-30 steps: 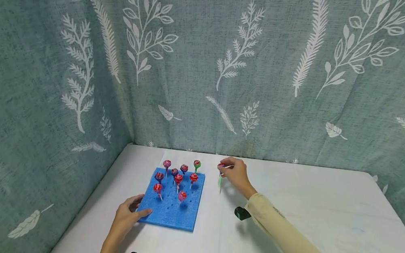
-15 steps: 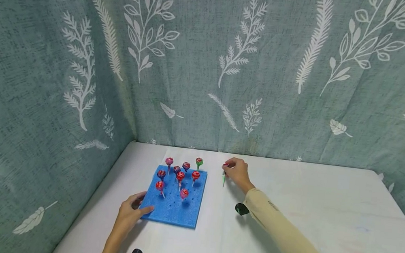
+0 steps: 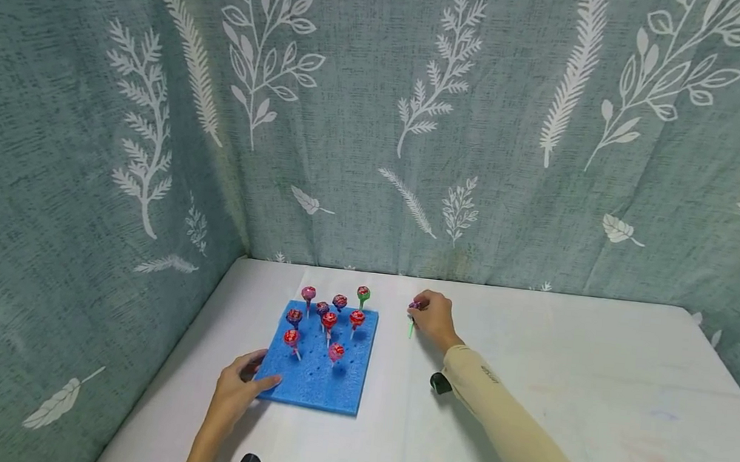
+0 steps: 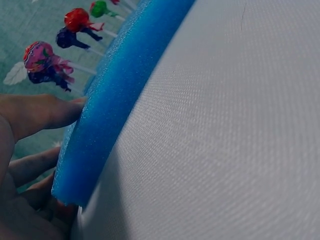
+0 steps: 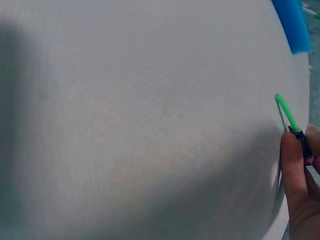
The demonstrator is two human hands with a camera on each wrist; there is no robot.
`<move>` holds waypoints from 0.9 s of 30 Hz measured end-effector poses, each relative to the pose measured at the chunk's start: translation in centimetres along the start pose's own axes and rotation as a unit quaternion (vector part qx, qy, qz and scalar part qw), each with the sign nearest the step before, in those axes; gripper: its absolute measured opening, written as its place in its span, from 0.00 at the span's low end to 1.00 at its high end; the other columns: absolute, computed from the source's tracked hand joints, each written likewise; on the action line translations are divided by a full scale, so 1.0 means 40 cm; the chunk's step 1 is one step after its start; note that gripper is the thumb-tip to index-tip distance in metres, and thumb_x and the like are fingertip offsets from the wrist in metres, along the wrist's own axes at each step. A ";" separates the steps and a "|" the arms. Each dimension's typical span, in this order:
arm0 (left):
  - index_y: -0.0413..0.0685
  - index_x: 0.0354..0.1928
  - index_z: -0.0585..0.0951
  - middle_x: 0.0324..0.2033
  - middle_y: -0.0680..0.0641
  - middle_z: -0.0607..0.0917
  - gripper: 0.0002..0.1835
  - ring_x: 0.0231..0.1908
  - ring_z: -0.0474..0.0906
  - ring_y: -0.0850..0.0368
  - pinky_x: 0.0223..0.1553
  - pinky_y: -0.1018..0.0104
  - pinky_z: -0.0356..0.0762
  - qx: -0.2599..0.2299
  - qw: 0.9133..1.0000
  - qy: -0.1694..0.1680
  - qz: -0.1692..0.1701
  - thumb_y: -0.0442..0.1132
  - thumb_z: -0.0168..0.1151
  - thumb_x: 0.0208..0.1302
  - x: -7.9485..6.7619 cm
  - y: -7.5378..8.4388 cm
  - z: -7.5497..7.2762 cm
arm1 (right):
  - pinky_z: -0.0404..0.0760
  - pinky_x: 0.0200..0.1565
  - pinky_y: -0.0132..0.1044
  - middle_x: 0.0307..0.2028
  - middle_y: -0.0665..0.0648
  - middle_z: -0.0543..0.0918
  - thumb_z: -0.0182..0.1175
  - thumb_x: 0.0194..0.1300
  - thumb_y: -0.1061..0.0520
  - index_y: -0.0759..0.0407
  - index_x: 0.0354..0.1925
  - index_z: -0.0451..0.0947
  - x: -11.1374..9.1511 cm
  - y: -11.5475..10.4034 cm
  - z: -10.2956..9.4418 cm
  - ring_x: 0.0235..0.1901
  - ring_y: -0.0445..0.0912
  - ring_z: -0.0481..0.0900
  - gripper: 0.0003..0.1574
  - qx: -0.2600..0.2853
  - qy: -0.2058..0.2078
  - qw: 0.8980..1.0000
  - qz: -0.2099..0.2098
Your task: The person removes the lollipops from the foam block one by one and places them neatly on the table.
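A blue foam board (image 3: 308,385) lies on the white table, with several wrapped lollipops standing in its far part, among them a red lollipop (image 3: 291,338) and a green-wrapped lollipop (image 3: 363,293). My left hand (image 3: 236,389) holds the board by its near left corner; the left wrist view shows the thumb (image 4: 50,112) on its top edge. To the right of the board, my right hand (image 3: 435,319) pinches a lollipop (image 3: 413,306) with a dark and purple wrapper. Its green stick (image 5: 286,111) points down, the tip at or very near the tabletop. Most of the candy is hidden by fingers.
The white table (image 3: 563,383) extends far to the right of the board. Behind it and on the left hangs a grey-green curtain (image 3: 348,184) with white leaf patterns. Small holes dot the near part of the board.
My right hand has shifted slightly to the right, away from the board, and the lollipop in it shows more of its purple wrapper. The left hand still holds the board's corner.
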State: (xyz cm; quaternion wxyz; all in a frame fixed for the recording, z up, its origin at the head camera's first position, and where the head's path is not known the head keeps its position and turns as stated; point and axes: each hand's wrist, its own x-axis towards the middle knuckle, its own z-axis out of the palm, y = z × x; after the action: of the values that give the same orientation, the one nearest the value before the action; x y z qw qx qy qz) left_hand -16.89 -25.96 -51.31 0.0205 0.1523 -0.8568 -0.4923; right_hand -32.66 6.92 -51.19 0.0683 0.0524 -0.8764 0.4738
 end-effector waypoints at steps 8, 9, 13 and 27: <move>0.39 0.62 0.70 0.54 0.35 0.74 0.35 0.53 0.70 0.42 0.55 0.46 0.68 0.001 1.000 0.001 -0.002 0.42 0.72 0.52 0.001 -0.001 0.001 | 0.78 0.38 0.45 0.28 0.61 0.81 0.68 0.52 0.67 0.69 0.37 0.80 -0.008 -0.002 -0.002 0.31 0.52 0.78 0.11 -0.008 0.003 1.000 -0.013; 0.39 0.62 0.71 0.54 0.35 0.74 0.35 0.53 0.70 0.42 0.55 0.46 0.68 0.003 1.000 0.003 -0.003 0.42 0.72 0.52 0.000 -0.001 0.000 | 0.78 0.38 0.45 0.28 0.61 0.81 0.68 0.52 0.67 0.69 0.37 0.79 -0.010 -0.003 -0.001 0.31 0.52 0.78 0.12 -0.005 -0.001 1.000 -0.016; 0.38 0.62 0.70 0.54 0.34 0.74 0.37 0.54 0.69 0.42 0.55 0.46 0.67 -0.006 1.000 0.007 -0.006 0.43 0.72 0.52 -0.005 -0.003 -0.002 | 0.76 0.38 0.46 0.29 0.62 0.79 0.67 0.53 0.68 0.71 0.41 0.79 -0.015 -0.011 -0.003 0.32 0.52 0.76 0.15 0.005 -0.016 1.000 -0.024; 0.38 0.63 0.69 0.55 0.35 0.73 0.36 0.54 0.68 0.42 0.56 0.46 0.67 -0.014 1.000 0.006 -0.006 0.39 0.71 0.52 -0.002 -0.002 0.004 | 0.76 0.40 0.46 0.33 0.62 0.79 0.66 0.55 0.66 0.69 0.45 0.78 -0.016 -0.021 -0.014 0.36 0.53 0.76 0.18 -0.018 -0.038 0.999 0.003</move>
State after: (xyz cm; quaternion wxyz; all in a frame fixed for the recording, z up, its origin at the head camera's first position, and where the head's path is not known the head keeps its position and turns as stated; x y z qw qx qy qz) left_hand -16.84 -25.85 -51.46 0.0244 0.1602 -0.8488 -0.5033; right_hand -31.87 6.94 -50.29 0.0350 0.0666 -0.8869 0.4557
